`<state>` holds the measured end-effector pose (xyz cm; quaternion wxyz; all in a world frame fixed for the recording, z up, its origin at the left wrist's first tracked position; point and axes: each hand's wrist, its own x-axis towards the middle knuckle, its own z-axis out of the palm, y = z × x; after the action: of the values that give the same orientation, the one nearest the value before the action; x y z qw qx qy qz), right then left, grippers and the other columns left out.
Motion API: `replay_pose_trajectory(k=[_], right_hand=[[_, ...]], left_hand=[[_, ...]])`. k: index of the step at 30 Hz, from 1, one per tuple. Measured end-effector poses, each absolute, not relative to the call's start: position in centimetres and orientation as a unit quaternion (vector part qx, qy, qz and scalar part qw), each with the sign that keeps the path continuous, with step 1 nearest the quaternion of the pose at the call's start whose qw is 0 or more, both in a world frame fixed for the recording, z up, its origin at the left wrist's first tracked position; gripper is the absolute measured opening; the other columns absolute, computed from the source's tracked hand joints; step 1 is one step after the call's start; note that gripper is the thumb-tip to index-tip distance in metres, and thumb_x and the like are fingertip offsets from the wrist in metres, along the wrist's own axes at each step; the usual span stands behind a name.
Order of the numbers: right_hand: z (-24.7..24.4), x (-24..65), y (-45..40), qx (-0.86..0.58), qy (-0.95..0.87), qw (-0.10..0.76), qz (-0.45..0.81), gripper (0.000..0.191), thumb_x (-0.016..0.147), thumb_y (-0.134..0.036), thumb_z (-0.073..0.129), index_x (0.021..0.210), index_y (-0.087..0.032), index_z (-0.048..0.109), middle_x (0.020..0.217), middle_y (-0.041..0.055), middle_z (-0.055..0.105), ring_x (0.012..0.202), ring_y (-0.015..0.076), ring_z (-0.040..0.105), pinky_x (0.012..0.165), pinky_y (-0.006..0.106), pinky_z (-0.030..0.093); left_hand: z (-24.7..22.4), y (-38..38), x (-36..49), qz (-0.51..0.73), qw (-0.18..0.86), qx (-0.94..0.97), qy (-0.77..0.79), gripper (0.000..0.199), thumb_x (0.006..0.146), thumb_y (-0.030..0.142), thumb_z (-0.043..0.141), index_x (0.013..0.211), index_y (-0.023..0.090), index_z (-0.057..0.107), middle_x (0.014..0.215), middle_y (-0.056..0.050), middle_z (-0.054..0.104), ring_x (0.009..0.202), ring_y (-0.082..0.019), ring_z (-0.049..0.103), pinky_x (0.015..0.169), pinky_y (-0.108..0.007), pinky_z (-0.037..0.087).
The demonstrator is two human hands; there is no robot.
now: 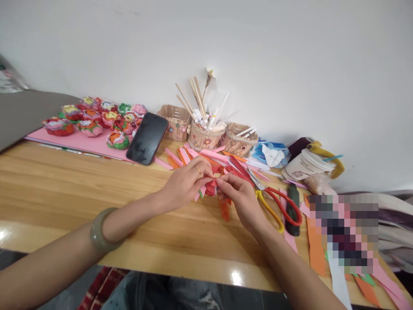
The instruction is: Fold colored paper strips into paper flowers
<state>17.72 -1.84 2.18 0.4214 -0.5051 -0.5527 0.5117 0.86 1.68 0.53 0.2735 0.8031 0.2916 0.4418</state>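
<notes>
Over the middle of the table my left hand (190, 178) and my right hand (240, 196) meet, thumbs and fingertips pinched together. Between them is a small folded paper piece (211, 188), red and pink; the fingers partly cover it. Just behind the hands lies a loose pile of pink, red and orange paper strips (214, 156). Scissors (284, 202) with one red and one yellow handle rest right of my right hand, blades towards the pile. A dark green capped tube or pen-like object (293, 211) lies beside the handles.
Several folded paper flowers (90, 128) sit on pink sheets (97, 144) at the left. A black phone (147, 138) leans there. Decorated baskets (206, 137) with sticks and pens, a tissue pack (269, 153) and a lidded cup (305, 164) line the wall. More paper strips (316, 249) lie right.
</notes>
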Motion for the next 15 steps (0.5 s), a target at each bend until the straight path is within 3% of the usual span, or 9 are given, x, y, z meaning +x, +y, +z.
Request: replay_pose_trajectory(k=[4,15], right_hand=[[1.50,17.79,-1.60,-0.484,-0.502,0.407,0.590,0.027,0.071,-0.042,0.069,0.067,-0.016,0.061,0.060,-0.0024,0.057,0.053,0.0082,0.051,0.054,0.021,0.042],[1.18,17.69,-1.58,-0.458,-0.514,0.414,0.596,0.025,0.073,-0.041,0.068,0.069,-0.017,0.061,0.064,-0.0014,0.061,0.060,0.0108,0.058,0.063,0.025,0.048]], left_hand=[[0.11,1.62,1.03,0.440,0.286,0.806,0.272,0.011,0.085,0.014,0.043,0.077,0.019,0.049,0.085,-0.003,0.054,0.083,-0.015,0.054,0.074,-0.029,0.043],[0.30,1.53,1.40,0.489,0.434,0.682,0.327,0.007,0.084,0.023,0.049,0.079,0.018,0.050,0.078,-0.001,0.056,0.075,-0.013,0.054,0.070,-0.026,0.044]])
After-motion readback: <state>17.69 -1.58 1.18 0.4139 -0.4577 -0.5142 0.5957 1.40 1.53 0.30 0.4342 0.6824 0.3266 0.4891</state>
